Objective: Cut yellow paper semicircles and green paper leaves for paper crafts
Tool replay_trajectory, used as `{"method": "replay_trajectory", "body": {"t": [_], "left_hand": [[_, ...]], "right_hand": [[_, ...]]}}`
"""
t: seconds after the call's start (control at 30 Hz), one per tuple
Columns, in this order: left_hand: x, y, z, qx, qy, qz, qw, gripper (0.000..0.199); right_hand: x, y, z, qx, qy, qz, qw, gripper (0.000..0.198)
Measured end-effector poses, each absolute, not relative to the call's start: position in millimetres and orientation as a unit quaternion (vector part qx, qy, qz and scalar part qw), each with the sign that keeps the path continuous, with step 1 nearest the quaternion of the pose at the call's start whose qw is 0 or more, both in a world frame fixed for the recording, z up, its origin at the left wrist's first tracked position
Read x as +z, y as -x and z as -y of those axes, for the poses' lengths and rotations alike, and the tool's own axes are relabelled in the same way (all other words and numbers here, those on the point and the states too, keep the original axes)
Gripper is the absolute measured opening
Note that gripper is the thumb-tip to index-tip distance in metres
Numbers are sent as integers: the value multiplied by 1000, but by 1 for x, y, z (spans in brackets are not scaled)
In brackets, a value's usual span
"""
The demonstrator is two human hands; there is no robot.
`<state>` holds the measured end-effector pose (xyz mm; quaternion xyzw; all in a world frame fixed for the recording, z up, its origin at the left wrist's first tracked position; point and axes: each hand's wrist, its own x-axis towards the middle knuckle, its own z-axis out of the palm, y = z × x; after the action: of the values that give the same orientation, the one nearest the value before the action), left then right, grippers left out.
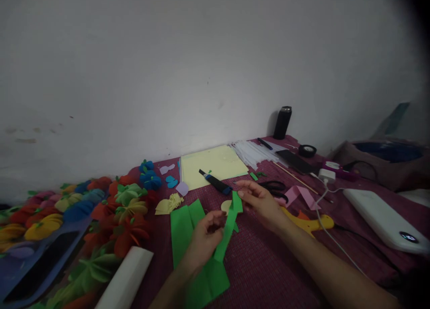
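A narrow green paper strip [228,233], bent over at its upper end, slants between my two hands. My right hand [264,204] pinches its folded top end with the thumb and fingers. Beside the strip's left edge is my left hand [205,238], its fingers loosely curled and a gap between thumb and fingertips. Under the left hand lies a larger creased green paper sheet [181,233]. Partly hidden behind the strip is a round cream paper piece [226,206]. A dark utility knife [217,183] lies just beyond the hands.
Many colourful paper flowers [131,210] crowd the left, near a white roll [126,277]. Pale yellow sheets [215,163] and white strips [251,153] lie at the back. Black-handled scissors [273,186], a yellow glue gun [311,222], a white power bank [383,219] and cables occupy the right.
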<state>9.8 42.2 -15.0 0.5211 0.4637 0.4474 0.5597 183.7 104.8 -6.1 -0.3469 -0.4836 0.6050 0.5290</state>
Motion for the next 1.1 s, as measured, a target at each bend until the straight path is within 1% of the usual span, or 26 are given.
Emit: {"method": "replay_trajectory", "body": {"t": [0.1, 0.17, 0.3, 0.37, 0.4, 0.47, 0.5, 0.6, 0.8, 0.9, 1.0, 1.1], "left_hand": [[-17, -11, -41, 483, -522, -444, 544, 46], [-17, -12, -40, 498, -553, -431, 510, 50], [-17, -13, -41, 505, -636, -441, 383, 44], [-17, -12, -42, 513, -646, -450, 342, 33], [-17, -12, -43, 520, -639, -455, 338, 26], [-18, -11, -45, 541, -598, -473, 354, 11], [-19, -11, -47, 550, -570, -487, 368, 8], [-20, -10, -48, 555, -512, -519, 401, 13], [-21, -14, -46, 531, -514, -488, 464, 9], [-24, -18, -45, 516, -500, -471, 512, 15], [-26, -19, -44, 474, -494, -451, 573, 16], [-25, -20, -42, 443, -497, -441, 602, 18]], "right_hand": [[-12, -177, -101, 602, 359, 519, 490, 28], [-17, -173, -97, 605, 353, 539, 467, 28], [-23, -167, -91, 615, 334, 570, 430, 24], [-24, -166, -89, 618, 335, 577, 416, 24], [-23, -166, -89, 623, 336, 577, 407, 24], [-21, -166, -88, 635, 337, 569, 400, 26], [-20, -166, -88, 637, 337, 566, 402, 27], [-16, -166, -88, 623, 337, 568, 419, 32], [-17, -166, -89, 589, 342, 607, 409, 24], [-19, -168, -93, 592, 365, 574, 433, 23], [-18, -171, -97, 605, 372, 534, 458, 22], [-15, -174, -98, 611, 374, 516, 469, 23]]}}
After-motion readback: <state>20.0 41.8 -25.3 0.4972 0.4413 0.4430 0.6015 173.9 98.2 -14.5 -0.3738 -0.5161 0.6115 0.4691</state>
